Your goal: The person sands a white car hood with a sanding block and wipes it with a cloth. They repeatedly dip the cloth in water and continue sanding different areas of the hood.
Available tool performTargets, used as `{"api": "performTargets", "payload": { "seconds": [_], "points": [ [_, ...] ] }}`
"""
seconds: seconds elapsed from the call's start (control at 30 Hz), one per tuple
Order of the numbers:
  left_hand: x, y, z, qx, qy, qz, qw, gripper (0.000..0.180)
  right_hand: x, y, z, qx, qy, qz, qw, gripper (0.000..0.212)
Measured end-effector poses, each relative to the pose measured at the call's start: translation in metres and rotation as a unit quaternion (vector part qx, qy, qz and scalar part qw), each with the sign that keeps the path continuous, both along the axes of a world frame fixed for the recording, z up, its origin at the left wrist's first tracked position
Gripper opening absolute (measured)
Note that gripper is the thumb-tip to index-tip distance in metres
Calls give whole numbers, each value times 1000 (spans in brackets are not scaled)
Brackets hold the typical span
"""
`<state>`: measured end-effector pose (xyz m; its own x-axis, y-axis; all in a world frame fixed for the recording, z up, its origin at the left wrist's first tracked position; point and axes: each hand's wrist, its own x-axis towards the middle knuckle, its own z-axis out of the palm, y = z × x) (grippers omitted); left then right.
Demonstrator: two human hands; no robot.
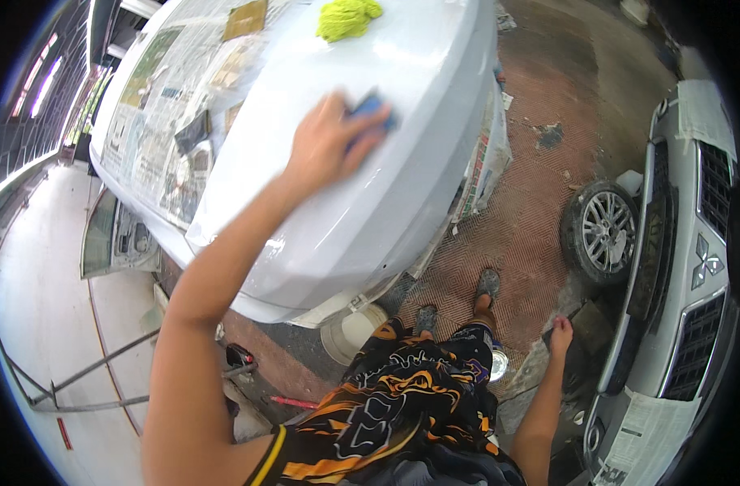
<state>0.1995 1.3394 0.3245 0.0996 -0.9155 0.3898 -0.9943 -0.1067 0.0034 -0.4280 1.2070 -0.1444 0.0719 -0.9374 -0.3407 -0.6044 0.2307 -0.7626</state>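
My left hand (325, 142) is stretched out over the pale grey-white car hood (321, 219), its fingers closed around a small blue block (372, 109) that lies against the painted surface. Motion smears both hand and block. Farther up the hood sits a crumpled yellow-green cloth (347, 18). Low at my right side, away from the hood, hangs my right hand (560, 335) with its fingers curled. A thin dark edge shows beside its fingertips, but I cannot make out what it is.
Newspaper masking (155, 150) covers the windscreen. A white bucket (350, 334) stands under the bumper, near my feet. To the right are a loose wheel (605, 231) and a silver car front (702, 324). A metal can (498, 366) is by my leg.
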Motion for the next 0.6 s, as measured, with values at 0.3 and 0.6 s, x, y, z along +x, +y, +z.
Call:
{"api": "performTargets", "payload": {
  "seconds": [0.3, 0.6],
  "points": [
    [-34, 177, 7, 61, 110, 11, 992, 48, -97, 142, -101, 266, 175, 155, 935, 18],
    [79, -164, -29, -167, -38, 55, 984, 23, -64, -11, -43, 129, -2, 2, 992, 19]
  ]
}}
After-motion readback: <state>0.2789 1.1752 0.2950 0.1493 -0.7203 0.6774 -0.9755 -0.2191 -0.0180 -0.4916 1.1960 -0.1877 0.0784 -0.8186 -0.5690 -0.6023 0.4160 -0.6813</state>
